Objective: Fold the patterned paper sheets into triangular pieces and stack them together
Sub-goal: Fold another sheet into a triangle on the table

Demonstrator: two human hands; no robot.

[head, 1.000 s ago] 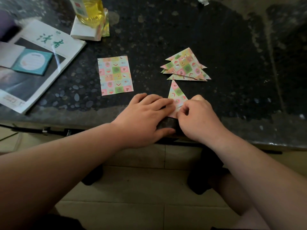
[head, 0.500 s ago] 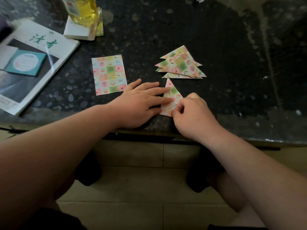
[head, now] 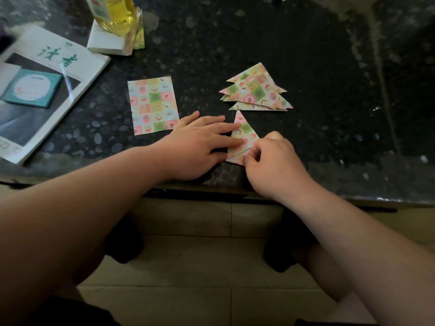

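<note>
At the far left a magazine [head: 47, 74] lies slantwise, its near corner close to the front edge of the dark speckled tabletop [head: 329, 95], with a teal booklet [head: 33, 88] on top of it; behind it a bottle of yellow oil [head: 115, 12] stands on a white box [head: 106, 43]; a flat patterned sheet [head: 153, 104] lies unfolded right of the magazine, apart from it, its lower right corner just beside the left hand [head: 197, 147]; that hand lies flat, fingers straight, the fingertips pressing on the left side of a folded triangle [head: 244, 130] whose point aims away from the person and whose base sits near the front edge; the right hand [head: 273, 161] has its fingers curled and pinches the triangle's lower right edge; just beyond the point lies the stack of triangles [head: 256, 90], fanned with corners jutting out at both sides; a broad stretch of bare tabletop shows right of the stack.
</note>
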